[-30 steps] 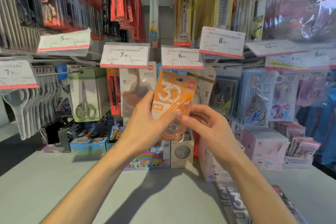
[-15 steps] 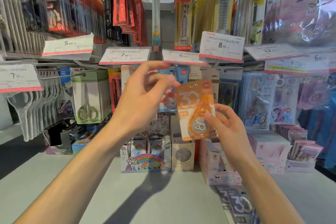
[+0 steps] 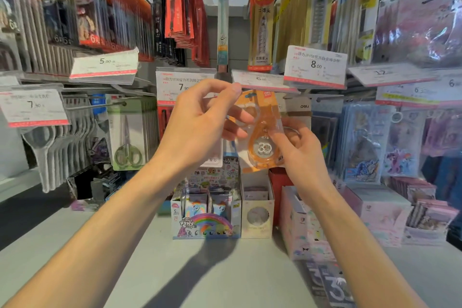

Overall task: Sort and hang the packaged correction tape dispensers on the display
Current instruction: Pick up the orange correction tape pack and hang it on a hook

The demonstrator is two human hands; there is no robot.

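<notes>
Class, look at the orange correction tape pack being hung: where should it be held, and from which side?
Hold the orange correction tape pack by its lower right edge, from the right, as the right hand does. It stands upright, so its hang tab stays free under the price tag the left hand lifts.

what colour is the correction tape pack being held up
Orange correction tape pack, clearest in the head view.

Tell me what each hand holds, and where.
Right hand grips the orange carded correction tape pack at its lower right edge; left hand pinches its top.
</notes>
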